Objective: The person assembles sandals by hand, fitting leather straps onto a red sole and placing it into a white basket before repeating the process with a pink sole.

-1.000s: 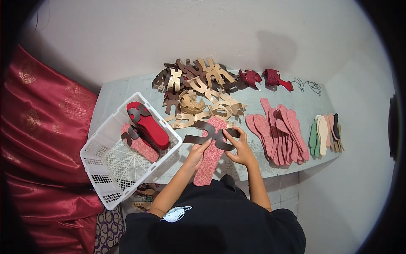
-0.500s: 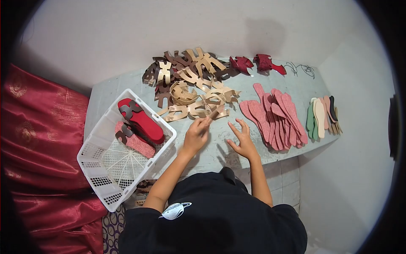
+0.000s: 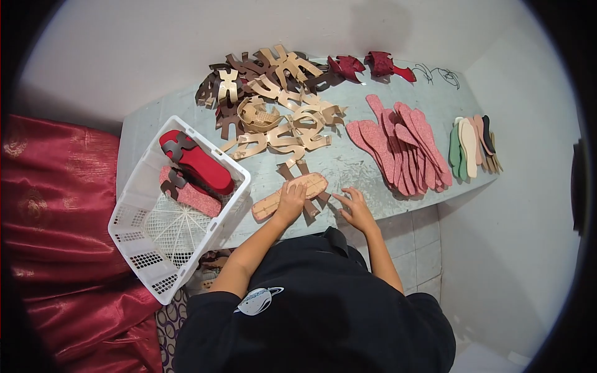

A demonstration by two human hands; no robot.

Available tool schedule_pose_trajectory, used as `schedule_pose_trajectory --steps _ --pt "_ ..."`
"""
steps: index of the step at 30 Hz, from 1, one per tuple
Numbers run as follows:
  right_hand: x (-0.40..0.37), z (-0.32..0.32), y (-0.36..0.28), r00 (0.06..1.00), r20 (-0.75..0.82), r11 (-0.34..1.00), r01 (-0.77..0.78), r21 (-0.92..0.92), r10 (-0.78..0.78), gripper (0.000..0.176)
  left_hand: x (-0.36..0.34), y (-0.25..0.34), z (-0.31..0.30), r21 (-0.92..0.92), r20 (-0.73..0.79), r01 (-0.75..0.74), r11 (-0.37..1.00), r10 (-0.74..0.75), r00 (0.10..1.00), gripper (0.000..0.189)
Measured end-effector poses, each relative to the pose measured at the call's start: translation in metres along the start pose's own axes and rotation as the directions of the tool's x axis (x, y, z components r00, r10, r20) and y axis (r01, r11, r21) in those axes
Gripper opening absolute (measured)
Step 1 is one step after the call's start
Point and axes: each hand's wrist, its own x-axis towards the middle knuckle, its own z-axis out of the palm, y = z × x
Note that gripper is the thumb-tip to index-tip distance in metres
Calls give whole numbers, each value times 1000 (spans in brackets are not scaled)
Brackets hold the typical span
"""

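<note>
My left hand [image 3: 291, 203] grips a tan sole [image 3: 309, 184] near its middle, fingers over its face. Dashed marks run along this sole. Beneath it a brown X-shaped sandal upper [image 3: 303, 166] lies on the table, with its strap ends sticking out above and below. Just right of the sole, my right hand [image 3: 359, 211] has its fingers apart and holds nothing. Its fingertips are close to the upper's right strap end; contact cannot be made out. Beyond both hands lies a pile of beige uppers [image 3: 305, 119] and brown ones.
On the left stands a white plastic basket [image 3: 177, 291] containing a red sandal [image 3: 208, 171] and a pink one [image 3: 202, 200]. Pink speckled soles [image 3: 404, 152] are fanned at right, beside green, cream and black soles [image 3: 467, 148]. Dark red uppers [image 3: 380, 64] lie at the back.
The sole, seen edge-on in my left hand before, now lies flatter and lower, over the brown upper. My right hand has moved slightly down. The whole view has shifted a little.
</note>
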Motion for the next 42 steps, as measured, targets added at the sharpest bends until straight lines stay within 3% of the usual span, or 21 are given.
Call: schedule_pose_trajectory --steps 4,10,12,18,25,33,38,42 --pt "-1 6 -1 1000 18 1000 1 9 -1 50 -5 -2 4 99 -44 -83 992 88 995 42" --pt "2 13 3 998 -33 998 46 -31 -47 49 -7 -11 8 -10 59 -137 990 138 989 45" --pt "5 14 4 997 -35 997 62 -46 -63 50 -8 -12 2 -138 171 -124 983 147 974 55" --pt "12 18 5 994 -18 991 106 -84 -108 46 -11 -16 -13 -234 150 -153 960 191 970 75" --pt "18 25 6 988 21 975 157 -158 -156 47 -10 -19 -21 -390 293 26 920 98 951 68" --pt "21 25 -2 988 -28 971 144 -194 -152 43 -17 -15 -8 -497 184 69 865 27 983 56" --pt "33 21 0 983 44 937 184 -296 -179 43 -17 -13 -8 -513 173 76 855 16 985 52" --pt "43 26 13 972 70 932 237 -273 -226 39 -18 -11 -6 -476 153 74 876 0 988 50"
